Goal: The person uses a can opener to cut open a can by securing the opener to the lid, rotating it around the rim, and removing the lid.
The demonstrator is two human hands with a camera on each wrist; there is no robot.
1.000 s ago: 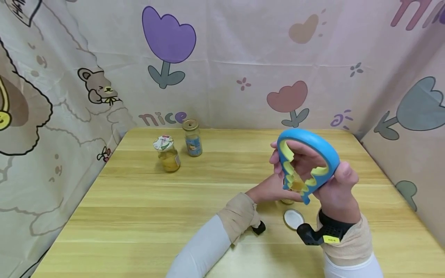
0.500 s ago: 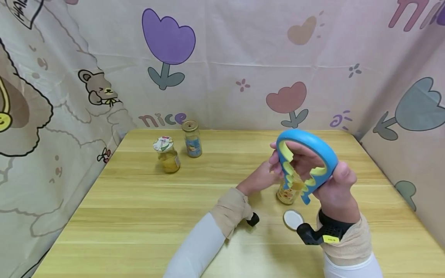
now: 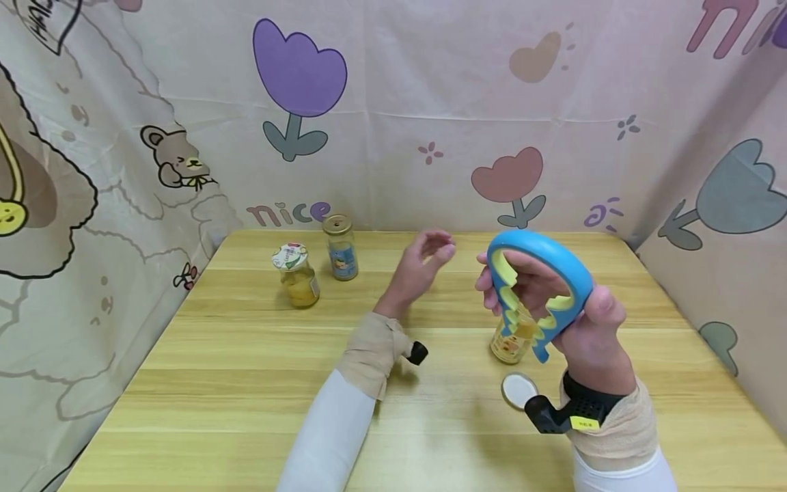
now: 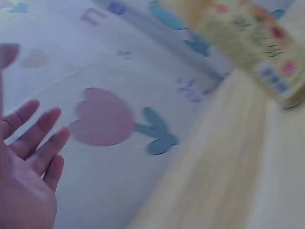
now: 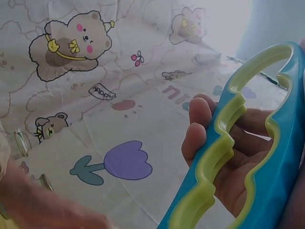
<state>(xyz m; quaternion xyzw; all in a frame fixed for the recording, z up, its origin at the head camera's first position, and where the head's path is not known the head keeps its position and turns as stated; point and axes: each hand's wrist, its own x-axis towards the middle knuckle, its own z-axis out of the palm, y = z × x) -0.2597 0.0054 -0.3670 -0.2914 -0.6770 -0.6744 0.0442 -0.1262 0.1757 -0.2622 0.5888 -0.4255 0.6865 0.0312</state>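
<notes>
My right hand [image 3: 595, 335] grips a blue jar opener [image 3: 547, 249] with toothed yellow inner edges, its fingers around one side and thumb on the other. Behind and below the opener stands a glass jar [image 3: 507, 348] with a yellowish label, partly covered by it. The label of this jar [image 4: 259, 45] also shows blurred in the left wrist view. A round lid [image 3: 519, 390] lies white side up in front of the jar. Over the middle of the table, my left hand [image 3: 415, 273] holds nothing, its fingers loosely bent. The right wrist view shows the jar opener [image 5: 209, 164] close up.
At the back left of the wooden table [image 3: 246, 383] stand two more jars: a squat jar [image 3: 300, 283] with a patterned lid and yellow contents, and a taller jar [image 3: 341, 253] with a gold lid and blue label. A printed cloth [image 3: 393, 102] hangs behind the table.
My left hand has let go of the labelled jar and moved left and back, leaving the jar standing on the table. The right hand with the jar opener has hardly moved.
</notes>
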